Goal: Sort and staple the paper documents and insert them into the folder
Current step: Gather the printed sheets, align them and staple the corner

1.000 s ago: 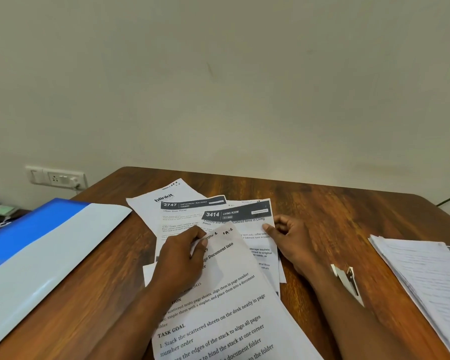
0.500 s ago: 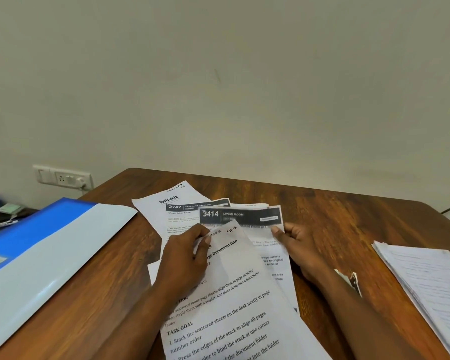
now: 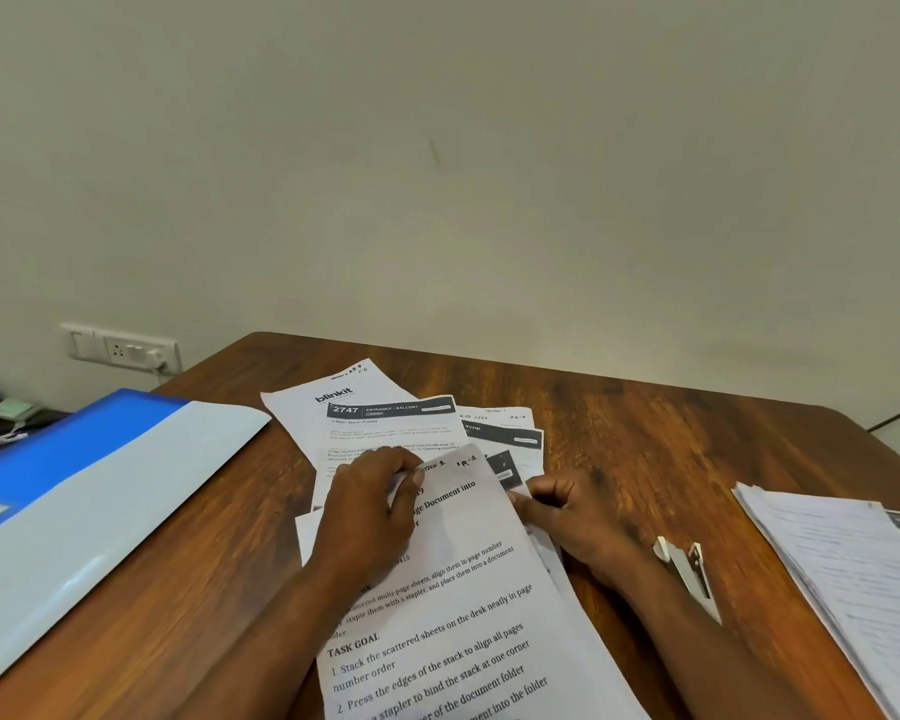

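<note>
A plain pale wall (image 3: 489, 174) fills the upper view, and below it I see a brown wooden desk (image 3: 671, 449) with a switch and socket plate (image 3: 120, 348) on the wall at its left corner. My left hand (image 3: 370, 511) lies knuckles up on the scattered sheets (image 3: 385, 428) in the middle of the desk, its forearm coming in from the lower left, and its fingertips pinch the upper edge of the task sheet (image 3: 453, 615), the topmost page, which runs toward me and off the bottom edge. My right hand (image 3: 578, 517) rests just beside that sheet's right edge with its fingers curled; the thumb touches the paper's edge, but I cannot tell whether it actually grips a page. The blue and white folder (image 3: 89, 501) lies flat at the left, well apart from the sheets and cut off by the frame. A white stapler (image 3: 689, 569) sits just beyond my right forearm, partly hidden by it. A second paper stack (image 3: 848, 579) lies at the right edge, cut off. The smaller print is too blurred to read.
</note>
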Demonstrator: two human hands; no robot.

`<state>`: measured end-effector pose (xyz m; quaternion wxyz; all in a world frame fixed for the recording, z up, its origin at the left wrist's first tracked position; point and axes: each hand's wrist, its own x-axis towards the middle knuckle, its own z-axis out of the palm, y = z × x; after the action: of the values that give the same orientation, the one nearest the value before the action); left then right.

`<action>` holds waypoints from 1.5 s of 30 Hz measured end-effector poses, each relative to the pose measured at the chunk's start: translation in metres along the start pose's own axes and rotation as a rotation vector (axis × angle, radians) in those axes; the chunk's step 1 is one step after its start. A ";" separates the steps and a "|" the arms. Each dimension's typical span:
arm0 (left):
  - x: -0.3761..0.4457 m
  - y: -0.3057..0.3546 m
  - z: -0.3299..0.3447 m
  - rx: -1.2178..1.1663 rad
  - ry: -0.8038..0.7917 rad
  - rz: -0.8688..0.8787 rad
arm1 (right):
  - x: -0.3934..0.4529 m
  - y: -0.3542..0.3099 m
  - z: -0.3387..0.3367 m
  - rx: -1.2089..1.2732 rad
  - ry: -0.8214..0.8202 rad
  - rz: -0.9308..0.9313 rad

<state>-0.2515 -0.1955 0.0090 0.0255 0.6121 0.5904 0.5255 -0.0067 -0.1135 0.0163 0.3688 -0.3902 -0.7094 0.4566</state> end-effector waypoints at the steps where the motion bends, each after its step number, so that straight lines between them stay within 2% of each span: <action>1: 0.000 0.000 0.001 0.000 -0.002 -0.002 | -0.001 -0.001 0.002 -0.004 0.008 -0.015; 7: -0.002 -0.009 0.007 -0.081 -0.084 -0.077 | -0.004 -0.005 0.007 0.020 0.062 -0.092; 11: -0.003 -0.008 0.008 -0.047 -0.133 -0.092 | -0.002 -0.005 0.010 0.089 0.102 -0.110; 17: -0.002 -0.008 0.007 -0.005 -0.130 -0.096 | -0.002 -0.002 0.006 0.206 0.071 -0.136; 31: -0.002 -0.005 0.011 -0.047 -0.153 -0.120 | -0.003 -0.004 0.003 0.261 0.045 -0.101; 41: -0.003 -0.001 0.014 -0.047 -0.132 -0.169 | -0.005 -0.006 0.003 0.279 0.052 -0.061; 45: -0.003 0.003 0.012 -0.061 -0.130 -0.155 | -0.004 -0.005 0.002 0.211 0.063 -0.055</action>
<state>-0.2402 -0.1911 0.0041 0.1227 0.5965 0.6168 0.4987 -0.0075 -0.1194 0.0200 0.4424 -0.3436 -0.6559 0.5059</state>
